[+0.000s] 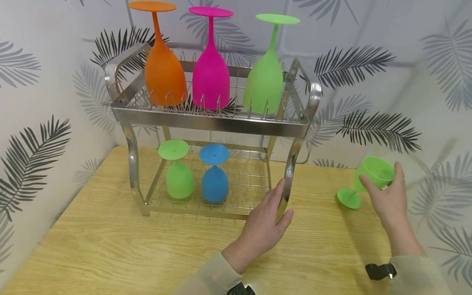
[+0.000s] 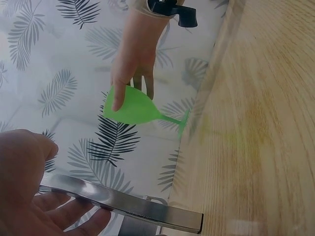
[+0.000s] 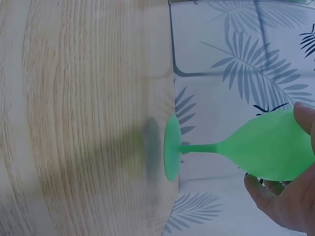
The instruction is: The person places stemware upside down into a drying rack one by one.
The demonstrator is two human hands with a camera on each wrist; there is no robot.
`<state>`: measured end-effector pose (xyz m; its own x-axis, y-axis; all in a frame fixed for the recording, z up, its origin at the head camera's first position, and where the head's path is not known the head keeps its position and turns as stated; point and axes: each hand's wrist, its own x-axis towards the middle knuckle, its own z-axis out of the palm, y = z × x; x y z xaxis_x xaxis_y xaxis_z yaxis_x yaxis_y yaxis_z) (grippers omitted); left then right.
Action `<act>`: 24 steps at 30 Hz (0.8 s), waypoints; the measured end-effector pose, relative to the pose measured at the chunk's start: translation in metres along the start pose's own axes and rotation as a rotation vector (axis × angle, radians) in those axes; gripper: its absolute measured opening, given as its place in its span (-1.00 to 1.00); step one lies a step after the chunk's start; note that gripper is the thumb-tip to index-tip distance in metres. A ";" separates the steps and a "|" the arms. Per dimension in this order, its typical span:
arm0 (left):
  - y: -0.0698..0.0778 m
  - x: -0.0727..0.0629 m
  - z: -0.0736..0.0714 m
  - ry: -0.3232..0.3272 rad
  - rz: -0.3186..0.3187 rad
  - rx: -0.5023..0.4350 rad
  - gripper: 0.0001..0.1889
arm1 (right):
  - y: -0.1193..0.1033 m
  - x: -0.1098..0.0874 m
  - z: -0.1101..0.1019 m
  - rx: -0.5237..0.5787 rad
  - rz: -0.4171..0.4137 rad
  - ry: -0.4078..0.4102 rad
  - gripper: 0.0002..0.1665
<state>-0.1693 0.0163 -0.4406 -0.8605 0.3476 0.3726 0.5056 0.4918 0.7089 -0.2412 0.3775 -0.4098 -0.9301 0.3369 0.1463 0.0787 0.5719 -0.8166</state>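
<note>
My right hand (image 1: 390, 196) grips a green plastic goblet (image 1: 368, 174) around its bowl, thumb on one side and fingers on the other. The bowl faces up, and the foot is close over the table at the right. In the right wrist view the goblet's stem and round foot (image 3: 172, 147) show fully. My left hand (image 1: 262, 223) rests against the right front leg of a metal two-tier rack (image 1: 210, 125), its fingers fairly straight and the thumb apart. The left wrist view shows those fingers (image 2: 69, 212) along the metal leg (image 2: 123, 200).
Upside down on the top tier stand large orange (image 1: 164, 76), pink (image 1: 211, 80) and green (image 1: 264, 84) goblets. The lower tier holds a smaller green goblet (image 1: 179, 180) and a blue one (image 1: 215, 182), also inverted. A leaf-patterned wall (image 1: 368, 82) lies behind the wooden table (image 1: 129, 246).
</note>
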 end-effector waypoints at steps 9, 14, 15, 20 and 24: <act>0.000 0.000 0.000 0.002 0.005 -0.016 -0.19 | -0.018 -0.015 0.002 0.043 -0.004 -0.011 0.37; -0.001 -0.001 0.001 -0.002 0.001 -0.023 -0.19 | -0.026 -0.022 0.002 0.052 -0.005 -0.033 0.37; -0.001 -0.001 0.001 -0.002 0.001 -0.023 -0.19 | -0.027 -0.023 0.002 0.054 -0.007 -0.039 0.37; 0.000 0.000 0.000 0.000 0.004 -0.018 -0.19 | -0.033 -0.030 0.002 0.053 -0.018 -0.049 0.35; 0.000 0.000 0.001 0.002 0.006 -0.012 -0.19 | -0.037 -0.035 0.003 0.053 -0.023 -0.055 0.34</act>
<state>-0.1692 0.0164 -0.4414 -0.8575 0.3492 0.3779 0.5100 0.4797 0.7140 -0.2124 0.3426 -0.3862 -0.9500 0.2813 0.1357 0.0391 0.5381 -0.8420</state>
